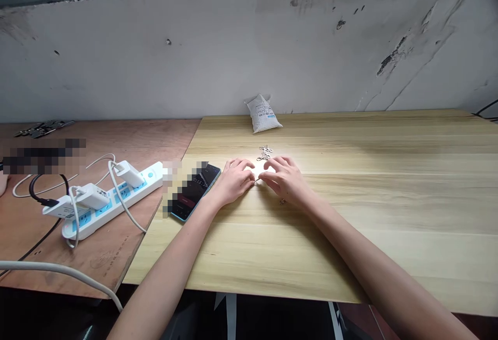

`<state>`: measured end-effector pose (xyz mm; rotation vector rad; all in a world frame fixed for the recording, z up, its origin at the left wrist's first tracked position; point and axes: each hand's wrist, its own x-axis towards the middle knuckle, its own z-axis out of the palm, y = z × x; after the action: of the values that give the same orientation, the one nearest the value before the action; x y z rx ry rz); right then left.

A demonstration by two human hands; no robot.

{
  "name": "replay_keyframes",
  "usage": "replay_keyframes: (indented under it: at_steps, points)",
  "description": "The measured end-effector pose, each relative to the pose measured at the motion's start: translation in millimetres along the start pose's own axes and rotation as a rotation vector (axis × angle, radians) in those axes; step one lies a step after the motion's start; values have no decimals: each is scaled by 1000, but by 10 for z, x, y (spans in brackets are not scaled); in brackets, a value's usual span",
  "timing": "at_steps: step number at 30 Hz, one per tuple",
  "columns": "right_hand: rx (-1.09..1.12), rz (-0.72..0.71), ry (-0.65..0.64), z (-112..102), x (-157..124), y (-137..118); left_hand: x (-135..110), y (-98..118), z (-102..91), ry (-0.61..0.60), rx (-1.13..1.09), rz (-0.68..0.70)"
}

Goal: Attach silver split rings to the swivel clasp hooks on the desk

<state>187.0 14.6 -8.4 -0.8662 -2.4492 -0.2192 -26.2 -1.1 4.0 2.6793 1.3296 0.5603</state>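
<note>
Small metal piece (257, 179) at the meeting point of two hands, close over the tabletop (389, 215), more toward its left edge. Seemingly pinched between thumb and forefinger of the right hand (282, 178), probably because of its smallness, better for fingertips than for the palm. Just beside, left hand (237, 180) with bent fingers, turned to the same point; cannot tell whether pressed on the piece or only near to it. Both hands low, probably for steadiness. Just beyond the fingers, toward the far edge, pile of metal parts (266, 152), likely there for easy reach. On the near side of the right hand, few metal bits (282, 202), apart from the pile, for a reason not clear. By the far edge, white packet (263, 114), perhaps out of the way of the arms. Along the left edge, phone (198, 192), face up, perhaps for reading at a glance. Past that edge, on the reddish board (171, 135), power strip (104, 207) with chargers (93, 196), probably for leaving free space to the hands.
</note>
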Motion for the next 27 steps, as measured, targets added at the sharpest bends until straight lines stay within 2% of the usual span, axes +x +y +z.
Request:
replay_keyframes:
  at_steps: [5,12,17,20,23,27]
  points:
    - [-19,-61,53,-12,6,-13,0,-14,-6,17,-20,-31]
    - [23,-30,94,-31,13,-56,-2,-45,-51,39,-32,-60]
    - [-77,-49,139,-110,38,-38,15,-19,-60,138,-194,-177]
    - [-104,3,130,-107,46,-58,47,29,-40,189,-362,-273]
    - [-21,111,125,-31,50,-116,79,91,-8,266,-527,-366]
    - [223,293,151,73,56,-187,98,184,37,394,-518,-337]
